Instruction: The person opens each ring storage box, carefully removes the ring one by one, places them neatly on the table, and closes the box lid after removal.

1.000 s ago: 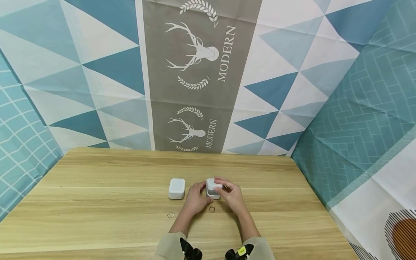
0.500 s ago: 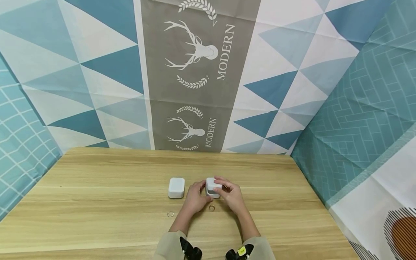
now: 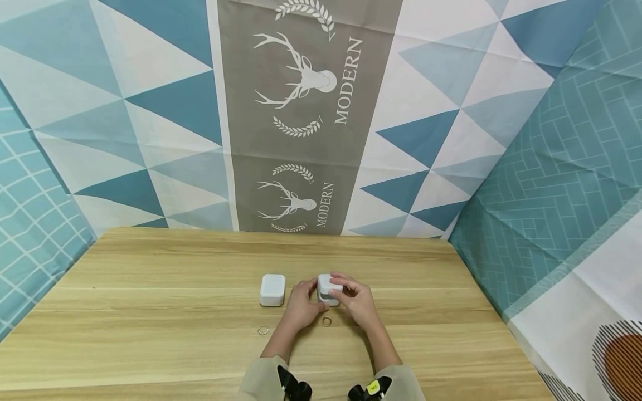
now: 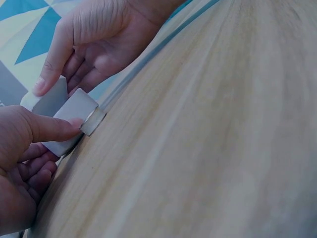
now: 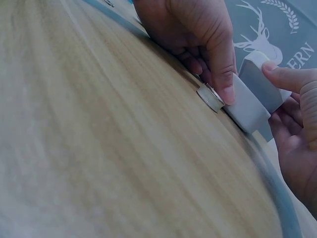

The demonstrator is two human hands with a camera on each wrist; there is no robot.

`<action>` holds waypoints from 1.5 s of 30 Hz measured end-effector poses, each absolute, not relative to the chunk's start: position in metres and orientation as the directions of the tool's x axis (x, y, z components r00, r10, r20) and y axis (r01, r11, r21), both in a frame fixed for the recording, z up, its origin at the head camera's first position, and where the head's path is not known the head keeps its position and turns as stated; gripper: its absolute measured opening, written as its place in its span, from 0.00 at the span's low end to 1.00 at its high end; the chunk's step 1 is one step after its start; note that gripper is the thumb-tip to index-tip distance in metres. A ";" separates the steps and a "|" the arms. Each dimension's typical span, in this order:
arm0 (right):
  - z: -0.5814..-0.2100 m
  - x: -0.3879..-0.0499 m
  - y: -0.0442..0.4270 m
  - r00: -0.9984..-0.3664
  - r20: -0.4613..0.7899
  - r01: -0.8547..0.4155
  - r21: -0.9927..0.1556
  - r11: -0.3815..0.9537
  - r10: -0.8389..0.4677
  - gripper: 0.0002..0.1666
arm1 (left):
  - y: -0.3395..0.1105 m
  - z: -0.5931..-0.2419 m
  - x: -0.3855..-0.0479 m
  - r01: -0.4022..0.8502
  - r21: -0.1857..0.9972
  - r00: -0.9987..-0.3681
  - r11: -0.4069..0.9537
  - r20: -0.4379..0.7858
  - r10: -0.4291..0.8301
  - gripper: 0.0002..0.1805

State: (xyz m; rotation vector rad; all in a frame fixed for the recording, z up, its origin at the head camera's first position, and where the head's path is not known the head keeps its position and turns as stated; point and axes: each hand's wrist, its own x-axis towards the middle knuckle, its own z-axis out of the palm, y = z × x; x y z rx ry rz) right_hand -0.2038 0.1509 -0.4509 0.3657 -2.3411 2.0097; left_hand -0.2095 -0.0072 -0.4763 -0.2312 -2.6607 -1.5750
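Observation:
A small white ring box point(image 3: 325, 282) sits on the table with its lid point(image 4: 53, 100) part-way raised off its base point(image 5: 245, 106). My left hand point(image 3: 302, 307) holds the base from the left, thumb at its front side. From the right, my right hand point(image 3: 358, 301) grips the lid, its thumb on the near edge, as the right wrist view shows. The inside of the box is hidden. Just in front of the box lies a gold-toned ring point(image 3: 327, 321), close to my left thumb in both wrist views.
Left of my left hand stands a second white ring box point(image 3: 273, 289), closed. A thinner ring point(image 3: 263, 330) lies in front of it on the wooden table point(image 3: 150, 312). Patterned cloth point(image 3: 296, 139) hangs behind the table.

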 end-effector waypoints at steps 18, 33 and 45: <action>-0.452 -0.204 0.152 -0.971 0.173 -0.199 -0.968 0.152 -0.168 0.17 | -0.007 -0.478 -0.210 0.155 0.867 -0.987 0.473 0.115 0.112 0.36; -0.452 -0.204 0.153 -0.970 0.178 -0.204 -0.967 0.154 -0.168 0.16 | -0.007 -0.476 -0.210 0.163 0.866 -0.986 0.473 0.124 0.114 0.36; -0.453 -0.203 0.153 -0.968 0.173 -0.199 -0.971 0.133 -0.181 0.16 | -0.008 -0.476 -0.209 0.159 0.862 -0.986 0.481 0.114 0.122 0.36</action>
